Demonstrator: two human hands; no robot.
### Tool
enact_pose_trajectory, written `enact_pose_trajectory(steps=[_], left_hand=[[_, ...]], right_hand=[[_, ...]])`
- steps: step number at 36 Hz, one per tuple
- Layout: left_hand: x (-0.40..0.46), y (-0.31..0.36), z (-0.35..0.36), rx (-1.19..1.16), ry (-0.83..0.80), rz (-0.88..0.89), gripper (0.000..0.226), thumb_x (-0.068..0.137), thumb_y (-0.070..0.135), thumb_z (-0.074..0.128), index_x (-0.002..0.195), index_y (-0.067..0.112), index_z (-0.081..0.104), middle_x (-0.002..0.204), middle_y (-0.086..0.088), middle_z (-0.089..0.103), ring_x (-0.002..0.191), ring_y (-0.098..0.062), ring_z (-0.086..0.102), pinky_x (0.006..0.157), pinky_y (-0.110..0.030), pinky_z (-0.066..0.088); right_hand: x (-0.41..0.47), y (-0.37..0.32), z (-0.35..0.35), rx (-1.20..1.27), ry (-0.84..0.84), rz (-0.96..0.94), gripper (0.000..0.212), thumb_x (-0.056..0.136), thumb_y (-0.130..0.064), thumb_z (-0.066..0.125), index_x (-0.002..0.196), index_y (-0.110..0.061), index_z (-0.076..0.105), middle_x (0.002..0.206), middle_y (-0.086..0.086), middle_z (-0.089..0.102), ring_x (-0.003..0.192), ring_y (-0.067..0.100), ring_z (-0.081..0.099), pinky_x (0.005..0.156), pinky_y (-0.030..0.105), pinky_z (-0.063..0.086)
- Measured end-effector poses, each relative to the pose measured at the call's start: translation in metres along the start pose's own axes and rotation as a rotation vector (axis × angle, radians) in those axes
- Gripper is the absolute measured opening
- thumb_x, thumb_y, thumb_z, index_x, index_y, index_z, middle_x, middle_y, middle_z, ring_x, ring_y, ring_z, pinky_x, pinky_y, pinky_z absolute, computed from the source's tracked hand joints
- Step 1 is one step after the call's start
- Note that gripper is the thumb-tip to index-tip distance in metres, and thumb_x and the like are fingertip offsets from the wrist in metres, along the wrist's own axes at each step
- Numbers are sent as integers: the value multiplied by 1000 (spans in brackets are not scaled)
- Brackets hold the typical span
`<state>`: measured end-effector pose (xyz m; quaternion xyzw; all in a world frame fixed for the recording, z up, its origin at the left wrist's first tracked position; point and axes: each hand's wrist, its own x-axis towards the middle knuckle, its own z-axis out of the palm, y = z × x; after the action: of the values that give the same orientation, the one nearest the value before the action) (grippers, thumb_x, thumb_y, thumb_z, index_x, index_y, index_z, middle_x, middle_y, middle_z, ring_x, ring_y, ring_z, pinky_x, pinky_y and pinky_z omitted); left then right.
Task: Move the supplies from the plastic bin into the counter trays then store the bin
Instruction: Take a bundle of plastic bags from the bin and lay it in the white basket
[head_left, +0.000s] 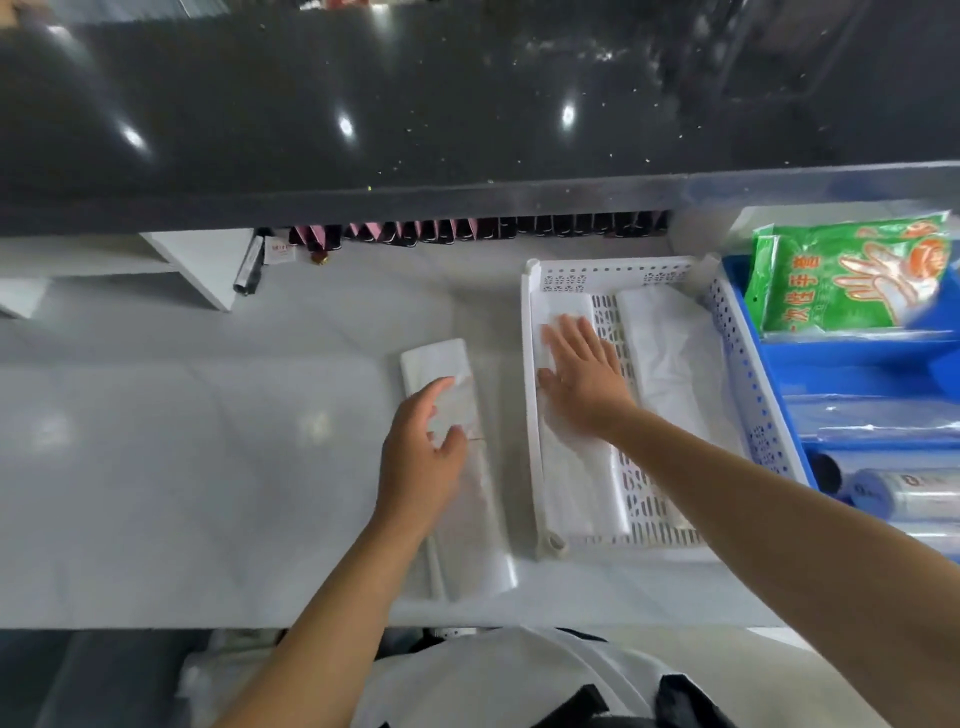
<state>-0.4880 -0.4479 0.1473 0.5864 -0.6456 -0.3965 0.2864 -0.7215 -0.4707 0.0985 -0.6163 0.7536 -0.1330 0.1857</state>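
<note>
My right hand (582, 374) lies flat, fingers spread, pressing a stack of clear bags (574, 457) into the left side of the white tray (530, 415). A second stack (670, 358) fills the tray's right side, at 3 o'clock from my palm. My left hand (421, 457) rests on a bag bundle (457, 519) lying on the counter (182, 441), at 9 o'clock from the tray, fingers loosely curled over it, not clamped. At 3 o'clock from the tray sits the blue tray (852, 358), holding a green glove pack (852, 280) at its far end and film rolls (904, 493) nearer me.
</note>
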Motion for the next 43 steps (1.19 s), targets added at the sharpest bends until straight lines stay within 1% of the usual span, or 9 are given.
enact_pose_trajectory(steps=[6,9,12,16,21,27,30,37,43], left_hand=[[-4,-25,-13,-253,-99,-502,81,86,14,68,153,24,25,145,-7,47,113,-22,55,92,-31,42],[3,-27,-11,-343,-115,-556,84,83,8,70,153,18,26,140,-11,53,118,-28,59,102,-41,48],[14,-25,-9,-441,-154,-646,55,77,1,71,128,9,50,118,-18,67,95,-29,68,78,-38,55],[12,-23,-2,-311,-151,-488,35,73,-4,69,107,5,64,107,-18,73,92,-31,70,83,-45,57],[3,-26,12,-345,-276,-409,74,75,-1,67,138,27,42,112,-1,71,96,-22,70,87,-46,59],[13,-24,10,-469,-348,-492,65,77,-14,64,132,17,56,94,6,75,80,-12,73,58,-24,56],[19,-20,-9,-481,-322,-475,64,80,-15,63,137,14,55,96,0,76,79,-17,74,63,-29,56],[10,14,-73,-605,-278,-338,59,88,-4,61,137,29,55,105,2,78,84,-17,75,57,-25,54],[-13,80,-55,-796,-475,-179,57,81,15,66,132,39,59,122,-2,72,98,-17,69,72,-28,54]], right_hand=[[-74,-40,-32,310,126,70,59,96,-49,47,149,-26,36,159,-1,31,148,20,21,120,48,19],[-117,-59,-19,213,-17,117,69,94,-56,44,154,-27,25,162,-2,21,150,20,13,121,50,15],[-134,-69,2,93,-54,159,66,98,-52,36,155,-24,18,164,-3,15,151,19,4,122,45,3],[-133,-72,10,85,49,177,58,101,-46,32,153,-21,27,161,-3,26,150,17,13,122,43,4],[-135,-67,14,98,108,157,58,99,-47,34,150,-21,34,155,-2,39,148,18,23,122,45,10],[-134,-67,7,179,46,169,74,90,-65,29,151,-24,32,155,-3,39,148,14,20,122,45,7],[-132,-66,-12,502,-31,279,74,86,-69,46,148,-31,37,150,-2,45,142,18,33,121,45,16],[-129,-59,-70,1051,88,273,37,86,-33,72,122,-33,63,111,-6,72,110,12,65,92,32,52],[-121,-54,-108,1455,-169,97,61,78,-24,75,134,-37,55,121,9,68,105,33,68,73,49,59]])
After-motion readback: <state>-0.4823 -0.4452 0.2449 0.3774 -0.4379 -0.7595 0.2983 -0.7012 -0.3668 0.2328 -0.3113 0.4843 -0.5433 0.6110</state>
